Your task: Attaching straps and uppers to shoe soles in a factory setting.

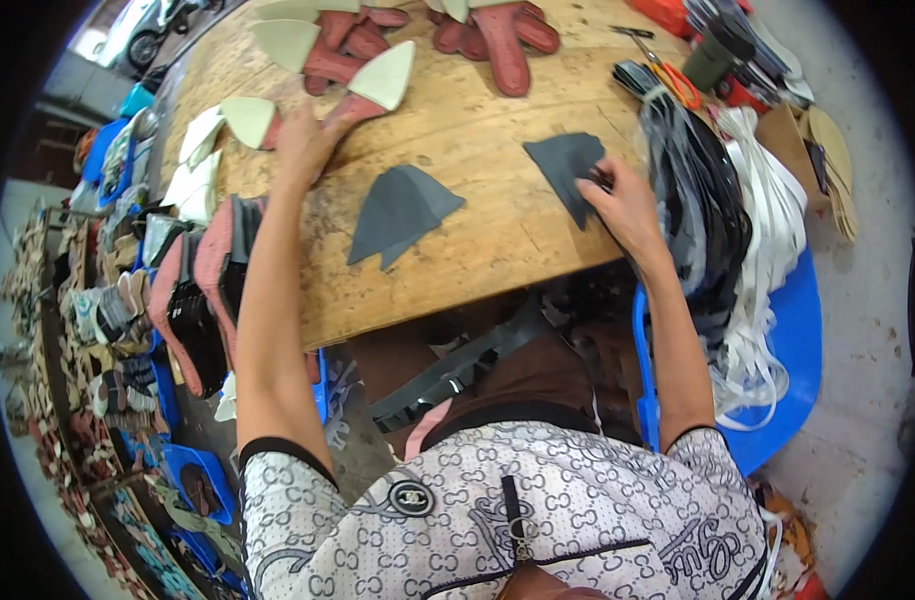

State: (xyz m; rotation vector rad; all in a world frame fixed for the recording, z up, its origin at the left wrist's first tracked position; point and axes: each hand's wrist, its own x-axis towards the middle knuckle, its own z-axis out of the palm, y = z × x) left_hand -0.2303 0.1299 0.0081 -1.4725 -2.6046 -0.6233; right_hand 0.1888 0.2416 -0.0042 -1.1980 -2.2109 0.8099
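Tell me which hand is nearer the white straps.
Right. The right hand is left of the white straps, at a gray piece; the left hand is farther left, by a red sole.

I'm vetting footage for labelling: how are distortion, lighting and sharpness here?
Head view: rounded black rim, with the stacked goods at left seeming to lean along the fisheye curve; head view: wooden table well lit, the space beneath it dim; head view: left dark grey piece clearly outlined, the left hand slightly soft.
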